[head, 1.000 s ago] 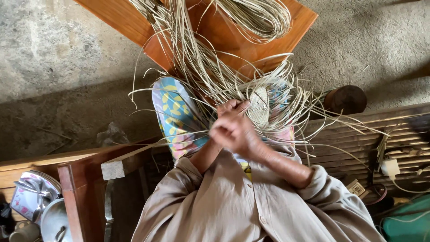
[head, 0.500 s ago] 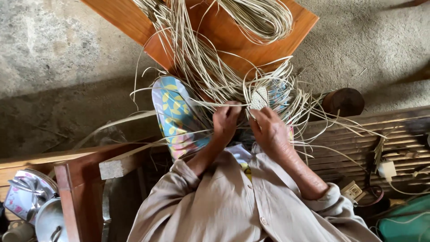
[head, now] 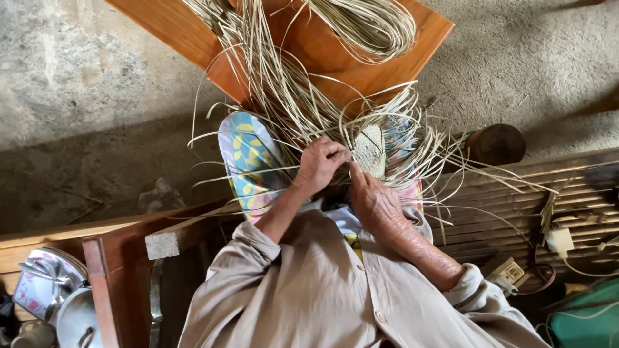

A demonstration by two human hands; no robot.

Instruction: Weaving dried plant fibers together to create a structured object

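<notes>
Concrete floor [head: 84, 96], grey and rough, fills the upper left. An orange-brown wooden board [head: 335, 48] lies tilted across the top edge, carrying a long bundle of pale straw strips [head: 277, 84] that runs from the board's far end down to the person's lap. A slatted wooden bench [head: 509, 193] sits at right.

Since half a second ago the two hands have closed together again at the weave's left edge; a second ago they were stacked over one another. Reads as one strand being tucked, then the next.

Woven piece [head: 369, 149]: small pale mat on the lap, long axis upright in view, far end toward the board, loose strips fanning out all round it.

Left hand [head: 320, 162] pinches strips beside the mat. Right hand [head: 371, 200] holds narrow, fingertips at the mat's lower edge.
</notes>
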